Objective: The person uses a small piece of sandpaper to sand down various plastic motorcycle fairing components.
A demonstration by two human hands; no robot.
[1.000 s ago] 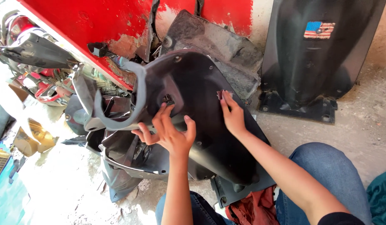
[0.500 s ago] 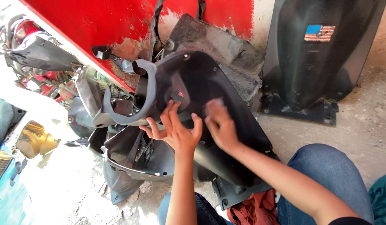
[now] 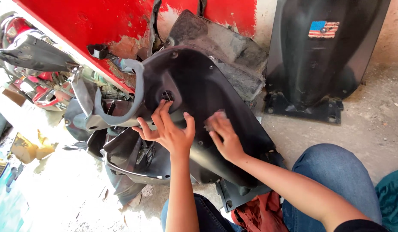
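Observation:
A large black plastic scooter body panel [image 3: 199, 81] lies tilted across my lap and the floor. My left hand [image 3: 168, 131] rests flat on its left side, fingers spread, next to a small rectangular slot [image 3: 166, 95]. My right hand [image 3: 222, 137] presses on the panel's middle, fingers curled and blurred; whether it holds a small cloth I cannot tell. A grey curved trim piece [image 3: 117, 109] hooks around the panel's left edge.
A red wall [image 3: 100, 25] stands behind. Another black panel with a flag sticker [image 3: 323, 51] leans at right. More black plastic parts [image 3: 130, 163] lie beneath. Scooter pieces [image 3: 31, 56] sit at left. A red cloth [image 3: 259, 212] lies by my jeans-clad knee [image 3: 336, 172].
My right hand slid down and left from the panel's upper right to its middle. My left hand stayed on the panel. The view shifted slightly.

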